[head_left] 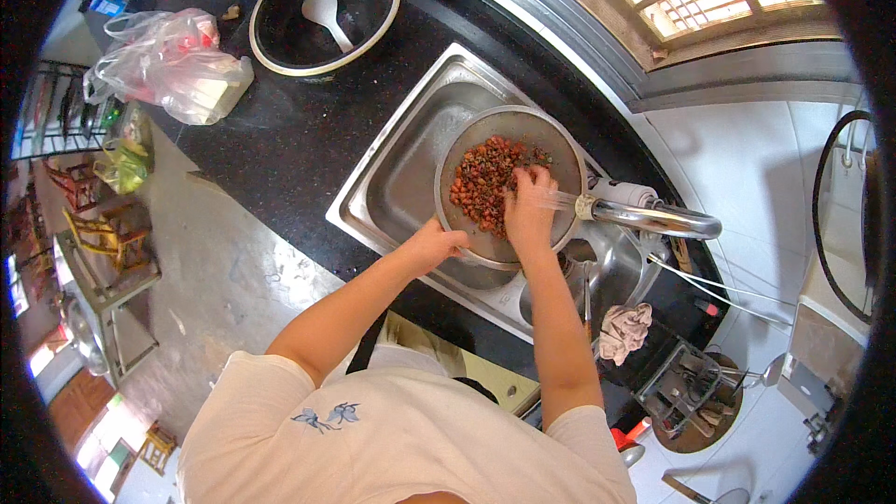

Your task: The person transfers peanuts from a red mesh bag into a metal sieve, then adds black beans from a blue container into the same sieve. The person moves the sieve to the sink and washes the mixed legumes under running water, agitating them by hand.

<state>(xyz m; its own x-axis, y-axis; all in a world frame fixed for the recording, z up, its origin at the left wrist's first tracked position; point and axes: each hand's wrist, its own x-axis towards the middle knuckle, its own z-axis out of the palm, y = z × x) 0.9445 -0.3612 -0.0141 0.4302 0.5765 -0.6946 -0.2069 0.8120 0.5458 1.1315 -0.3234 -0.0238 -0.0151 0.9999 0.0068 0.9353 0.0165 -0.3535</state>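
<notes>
Head view: left hand (pixel 437 245) grips strainer (pixel 455 224) rim over sink (pixel 392 189).

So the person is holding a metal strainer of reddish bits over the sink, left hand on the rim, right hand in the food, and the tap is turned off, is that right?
Not quite. The head view shows water running from the tap onto the right hand. The rest holds: the left hand grips the rim of the strainer, held over the sink.

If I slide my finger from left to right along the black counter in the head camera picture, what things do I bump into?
Crinkly clear plastic bags → round black pot with a white spoon inside → round metal strainer of reddish-brown bits → shiny metal tap.
</notes>
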